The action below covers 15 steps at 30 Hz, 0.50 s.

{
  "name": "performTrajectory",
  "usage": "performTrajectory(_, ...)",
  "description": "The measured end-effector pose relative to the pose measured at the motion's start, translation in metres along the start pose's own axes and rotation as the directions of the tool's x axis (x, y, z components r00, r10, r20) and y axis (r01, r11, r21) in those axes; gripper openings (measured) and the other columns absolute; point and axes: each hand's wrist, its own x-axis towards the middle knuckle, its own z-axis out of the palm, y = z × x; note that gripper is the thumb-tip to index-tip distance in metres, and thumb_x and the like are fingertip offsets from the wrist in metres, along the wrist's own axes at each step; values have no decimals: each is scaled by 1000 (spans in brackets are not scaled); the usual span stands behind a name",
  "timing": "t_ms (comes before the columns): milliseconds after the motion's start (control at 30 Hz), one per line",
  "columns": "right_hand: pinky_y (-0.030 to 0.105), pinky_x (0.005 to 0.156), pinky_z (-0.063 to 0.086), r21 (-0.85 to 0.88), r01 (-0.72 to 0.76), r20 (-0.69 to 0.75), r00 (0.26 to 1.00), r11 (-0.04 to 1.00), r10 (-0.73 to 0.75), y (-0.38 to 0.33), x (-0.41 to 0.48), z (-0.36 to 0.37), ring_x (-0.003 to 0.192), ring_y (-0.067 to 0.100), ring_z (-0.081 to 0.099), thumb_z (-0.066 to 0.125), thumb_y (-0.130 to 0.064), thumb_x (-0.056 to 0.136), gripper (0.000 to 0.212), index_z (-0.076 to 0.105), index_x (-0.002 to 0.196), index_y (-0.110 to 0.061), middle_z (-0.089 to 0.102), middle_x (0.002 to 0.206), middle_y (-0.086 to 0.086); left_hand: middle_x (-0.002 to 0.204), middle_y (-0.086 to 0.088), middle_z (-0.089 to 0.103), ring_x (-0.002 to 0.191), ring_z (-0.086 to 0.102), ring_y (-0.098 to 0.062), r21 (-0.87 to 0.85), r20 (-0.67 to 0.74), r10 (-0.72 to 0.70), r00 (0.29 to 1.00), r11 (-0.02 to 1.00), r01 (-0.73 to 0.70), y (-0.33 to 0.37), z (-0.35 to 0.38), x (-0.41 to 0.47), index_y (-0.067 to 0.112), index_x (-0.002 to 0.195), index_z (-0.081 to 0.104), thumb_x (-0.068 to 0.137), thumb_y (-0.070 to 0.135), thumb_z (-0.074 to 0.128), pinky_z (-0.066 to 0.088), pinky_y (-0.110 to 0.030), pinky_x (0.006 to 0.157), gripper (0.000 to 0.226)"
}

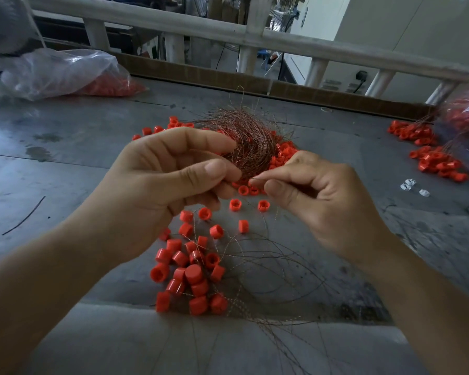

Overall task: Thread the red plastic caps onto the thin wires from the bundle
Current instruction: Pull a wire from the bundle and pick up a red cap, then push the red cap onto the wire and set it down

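Nearest on the table (65, 163), capped wires (198, 277) lie in a heap just before the hands. Above it, the left hand (157, 190) grips the bundle (244, 142), fingers closed round its base; beside it the right hand (317, 196) pinches one wire (257, 179). Loose caps (282, 152) lie behind the bundle; a bag (65, 74) sits far left.

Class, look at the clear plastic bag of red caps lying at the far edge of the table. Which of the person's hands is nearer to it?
Left. The left hand sits on the same side as the plastic bag, nearer the camera. The right hand is across the wire bundle, farther away.
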Motion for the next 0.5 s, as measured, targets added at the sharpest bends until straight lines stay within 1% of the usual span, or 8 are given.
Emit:
performTrajectory(100,10,61,40,2,-45,-34,998,999,45,0,0,-2,65,1,54,67,-11,80,19,67,85,-29,57,68,-8,73,-1,69,63,68,-14,51,-88,-14,996,999,19,-4,-5,2,18,78,73,55,11,78,52,-17,55,25)
performTrajectory(133,10,60,42,15,-64,-35,997,998,65,0,0,-2,64,3,56,67,-9,79,18,68,82,-27,60,68,-5,70,-2,68,62,68,-15,81,-108,-24,994,996,33,-5,-6,2,16,75,73,52,12,77,52,-17,55,24)
performTrajectory(200,10,56,43,31,-97,-22,995,995,98,0,1,-3,59,3,54,68,-8,78,16,66,75,-23,61,64,-6,66,-2,68,60,68,-14,185,-118,-26,993,982,47,-5,-9,3,16,72,71,47,26,73,52,-16,54,26)
performTrajectory(267,11,53,42,-38,-119,15,993,992,120,1,0,-3,58,2,52,69,-10,77,16,63,69,-23,58,61,-8,69,2,70,60,67,-10,392,-121,9,993,919,40,-7,-15,5,24,71,71,44,38,70,52,-14,56,31)
performTrajectory(300,12,53,42,-94,-128,46,990,987,132,2,0,-2,57,2,51,70,-12,76,16,62,68,-23,57,60,-9,71,7,71,62,67,-7,486,-113,11,994,873,45,-10,-18,6,27,72,71,43,40,70,53,-14,59,32)
performTrajectory(367,13,54,42,-204,-134,119,980,970,161,3,-2,0,58,1,51,70,-15,76,19,59,65,-25,55,59,-10,72,14,70,63,66,-3,601,-97,-37,995,795,88,-15,-22,7,33,75,70,49,28,77,55,-17,65,27)
performTrajectory(433,14,58,43,-289,-122,179,967,950,179,5,-3,4,63,1,51,70,-15,76,22,57,64,-27,54,61,-11,70,18,69,65,65,2,691,-57,-72,996,717,91,-20,-23,7,32,67,69,56,13,80,53,-17,67,25)
performTrajectory(500,14,61,42,-334,-109,215,958,936,188,6,-3,6,66,-1,51,71,-17,76,24,55,64,-30,54,62,-12,71,21,68,68,64,4,746,-22,-105,994,660,87,-21,-24,7,37,67,65,55,19,80,52,-18,68,27)
